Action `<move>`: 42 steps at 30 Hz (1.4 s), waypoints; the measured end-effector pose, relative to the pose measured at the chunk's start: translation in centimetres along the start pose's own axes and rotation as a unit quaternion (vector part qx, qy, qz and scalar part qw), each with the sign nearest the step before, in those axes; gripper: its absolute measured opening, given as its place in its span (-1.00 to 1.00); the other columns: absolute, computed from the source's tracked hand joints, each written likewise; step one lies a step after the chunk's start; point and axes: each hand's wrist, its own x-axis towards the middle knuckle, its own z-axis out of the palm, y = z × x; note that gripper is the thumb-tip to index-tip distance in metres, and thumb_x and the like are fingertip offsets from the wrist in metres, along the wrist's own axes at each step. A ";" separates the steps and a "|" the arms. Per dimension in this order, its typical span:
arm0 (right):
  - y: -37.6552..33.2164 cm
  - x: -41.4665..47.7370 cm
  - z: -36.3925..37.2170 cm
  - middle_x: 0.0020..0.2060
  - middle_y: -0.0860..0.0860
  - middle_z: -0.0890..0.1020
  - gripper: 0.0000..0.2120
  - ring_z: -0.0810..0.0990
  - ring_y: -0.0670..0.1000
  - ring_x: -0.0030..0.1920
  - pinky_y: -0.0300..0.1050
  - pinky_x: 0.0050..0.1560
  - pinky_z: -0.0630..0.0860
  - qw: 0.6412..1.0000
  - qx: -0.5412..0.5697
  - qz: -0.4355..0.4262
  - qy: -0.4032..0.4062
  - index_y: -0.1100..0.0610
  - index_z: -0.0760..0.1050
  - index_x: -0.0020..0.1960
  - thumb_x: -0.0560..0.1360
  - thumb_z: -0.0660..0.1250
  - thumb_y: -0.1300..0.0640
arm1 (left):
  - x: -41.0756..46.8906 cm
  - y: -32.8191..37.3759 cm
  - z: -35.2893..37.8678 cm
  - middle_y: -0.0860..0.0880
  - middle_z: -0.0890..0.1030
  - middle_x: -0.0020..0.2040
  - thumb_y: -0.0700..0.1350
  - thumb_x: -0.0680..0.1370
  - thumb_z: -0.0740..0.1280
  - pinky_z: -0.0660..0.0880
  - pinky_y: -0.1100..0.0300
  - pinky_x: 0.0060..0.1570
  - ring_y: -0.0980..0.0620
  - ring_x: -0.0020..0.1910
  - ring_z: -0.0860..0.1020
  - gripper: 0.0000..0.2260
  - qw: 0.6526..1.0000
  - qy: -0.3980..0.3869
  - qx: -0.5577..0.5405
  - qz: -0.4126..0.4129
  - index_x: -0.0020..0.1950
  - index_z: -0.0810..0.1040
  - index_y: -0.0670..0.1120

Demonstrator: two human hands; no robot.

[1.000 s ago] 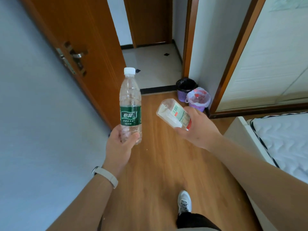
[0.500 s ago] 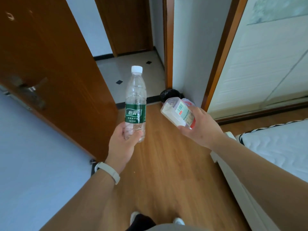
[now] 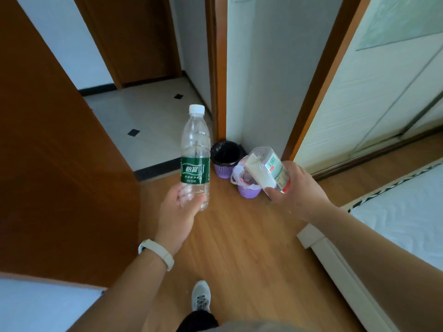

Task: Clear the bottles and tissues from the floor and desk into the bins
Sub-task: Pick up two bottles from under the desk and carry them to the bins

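Observation:
My left hand (image 3: 178, 213) grips the base of a clear water bottle (image 3: 195, 154) with a green label and white cap, held upright. My right hand (image 3: 297, 190) holds a second clear bottle (image 3: 267, 170) with a white, green and red label, tilted with its bottom toward the camera. Ahead on the floor, in the corner by the door frame, stand two purple basket bins: one with a black liner (image 3: 225, 159) and one with a white plastic liner (image 3: 248, 190), partly hidden behind the tilted bottle.
An open brown door (image 3: 60, 164) stands close on the left. A white bed frame (image 3: 335, 257) and mattress (image 3: 395, 212) fill the right side. White sliding wardrobe doors (image 3: 371, 92) lie beyond. My shoe (image 3: 201, 297) is on the wooden floor (image 3: 239, 248).
I have walked forward toward the corner; the two bins appear larger and nearer. Both hands still hold their bottles in much the same pose.

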 end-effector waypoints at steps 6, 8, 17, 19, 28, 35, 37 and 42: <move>-5.3 7.2 2.5 0.09 -0.19 0.46 -0.31 0.52 -0.06 0.03 -0.05 -0.12 0.62 0.999 -0.021 0.036 0.034 -0.13 0.22 0.33 0.33 0.43 -0.28 | 10.0 0.0 -3.0 0.09 0.66 0.06 -0.12 0.50 0.43 0.54 0.34 -0.07 0.19 0.02 0.63 -0.65 0.997 -0.069 -0.043 0.004 0.27 0.51 -0.01; -6.3 8.6 3.0 0.07 -0.20 0.45 -0.30 0.52 -0.06 0.01 -0.06 -0.13 0.62 0.998 -0.030 0.046 0.041 -0.12 0.23 0.34 0.32 0.42 -0.29 | 12.6 0.2 -3.4 0.11 0.67 0.03 -0.14 0.50 0.44 0.52 0.39 -0.11 0.21 -0.01 0.63 -0.69 0.996 -0.078 -0.047 0.010 0.22 0.53 0.03; -5.8 14.5 3.5 0.05 -0.18 0.49 -0.32 0.54 -0.06 -0.03 -0.04 -0.13 0.62 0.994 -0.024 0.095 0.051 -0.11 0.25 0.33 0.32 0.40 -0.29 | 21.0 -0.2 -1.7 0.10 0.67 0.03 -0.15 0.50 0.44 0.54 0.31 -0.06 0.18 0.00 0.63 -0.71 0.992 -0.123 -0.036 0.006 0.19 0.54 0.05; -4.9 16.1 4.1 0.05 -0.18 0.48 -0.32 0.54 -0.06 -0.02 -0.04 -0.13 0.62 0.993 -0.014 0.105 0.048 -0.10 0.24 0.34 0.33 0.40 -0.29 | 22.9 -0.1 -0.6 0.09 0.67 0.03 -0.15 0.50 0.44 0.54 0.29 -0.06 0.16 -0.01 0.63 -0.71 0.991 -0.132 -0.028 0.002 0.19 0.54 0.03; 1.5 28.3 6.3 0.07 -0.17 0.48 -0.34 0.52 -0.06 0.01 -0.06 -0.13 0.62 0.992 0.042 0.119 0.022 -0.09 0.25 0.32 0.34 0.40 -0.26 | 34.0 -0.2 6.6 0.04 0.66 0.05 -0.16 0.49 0.44 0.54 0.15 0.00 0.10 0.02 0.64 -0.69 0.988 -0.149 0.032 -0.021 0.21 0.54 0.02; 9.2 39.0 5.3 0.04 -0.13 0.45 -0.37 0.48 -0.04 -0.01 -0.13 -0.14 0.48 0.983 0.084 0.160 0.007 0.00 0.29 0.32 0.35 0.43 -0.17 | 43.3 1.2 16.7 0.15 0.67 -0.03 -0.20 0.49 0.42 0.49 0.40 -0.15 0.21 -0.06 0.63 -0.74 0.978 -0.184 0.082 -0.047 0.13 0.56 0.06; 11.1 41.2 5.3 0.02 -0.14 0.42 -0.37 0.48 -0.03 0.01 -0.12 -0.14 0.45 0.981 0.092 0.169 0.003 0.01 0.29 0.33 0.36 0.43 -0.16 | 45.2 1.2 19.1 0.17 0.67 -0.04 -0.21 0.50 0.42 0.47 0.44 -0.17 0.23 -0.07 0.62 -0.75 0.974 -0.197 0.096 -0.052 0.11 0.55 0.07; 14.8 44.8 6.3 0.05 -0.12 0.46 -0.35 0.48 -0.03 0.02 -0.09 -0.09 0.50 0.974 0.113 0.195 -0.001 0.02 0.29 0.33 0.36 0.45 -0.17 | 48.8 -0.5 22.4 0.18 0.66 -0.02 -0.13 0.49 0.42 0.48 0.35 -0.12 0.24 -0.05 0.62 -0.76 0.966 -0.210 0.131 -0.081 0.11 0.55 0.12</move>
